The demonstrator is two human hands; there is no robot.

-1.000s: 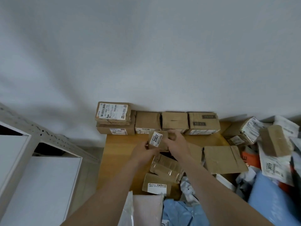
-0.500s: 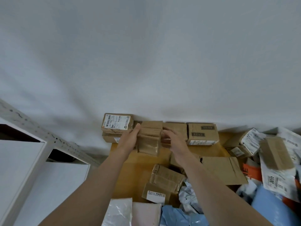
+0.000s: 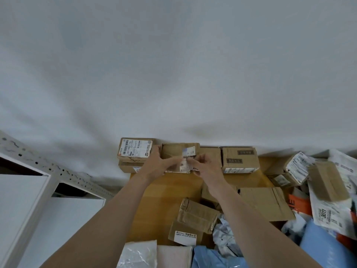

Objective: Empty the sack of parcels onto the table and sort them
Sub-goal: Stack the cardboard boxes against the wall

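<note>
A small cardboard box (image 3: 173, 150) with a white label on top sits on another box in the row against the wall. My left hand (image 3: 159, 165) grips its left front corner, thumb at the left edge. My right hand (image 3: 203, 168) holds its front right side with curled fingers. The row runs from a stack of two labelled boxes (image 3: 135, 151) on the left to a box with dark stickers (image 3: 239, 159) on the right. Nearer me on the wooden table (image 3: 154, 202) lie a taped box (image 3: 197, 213) and a labelled box (image 3: 183, 234). No sack is in view.
A flat cardboard mailer (image 3: 264, 204) lies right of my right arm. Mixed parcels and white labelled bags (image 3: 330, 190) are heaped at the right. White, pink and blue poly bags (image 3: 212, 258) lie at the near edge. A white metal shelf unit (image 3: 29, 200) stands left of the table.
Both hands carried the small box from mid-table up to the wall and set it on top of a box in the row.
</note>
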